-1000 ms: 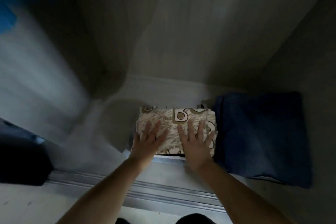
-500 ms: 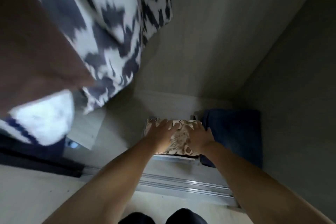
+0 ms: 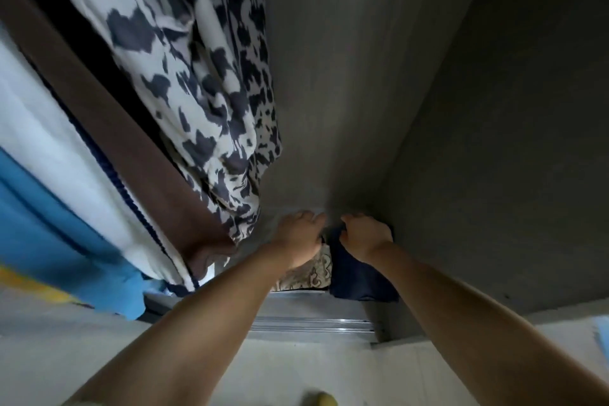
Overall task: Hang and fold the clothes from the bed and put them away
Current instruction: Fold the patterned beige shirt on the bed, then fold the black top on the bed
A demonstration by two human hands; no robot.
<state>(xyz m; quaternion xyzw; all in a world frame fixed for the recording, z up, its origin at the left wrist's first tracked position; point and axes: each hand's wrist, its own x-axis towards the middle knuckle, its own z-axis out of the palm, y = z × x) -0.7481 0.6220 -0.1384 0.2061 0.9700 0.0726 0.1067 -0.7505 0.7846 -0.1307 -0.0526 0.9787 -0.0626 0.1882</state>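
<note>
Beige patterned folded garment (image 3: 318, 270), navy folded garment (image 3: 359, 277), black-and-white blotched hanging garment (image 3: 197, 76)

Hanging patterned garment (image 3: 204, 82) and brown garment (image 3: 108, 128) crowd left; wardrobe side wall (image 3: 494, 142) closes right; middle open

A folded beige patterned garment (image 3: 318, 272) lies flat on the wardrobe floor (image 3: 313, 305), touching a folded navy garment (image 3: 357, 278) at its 3 o'clock.
</note>
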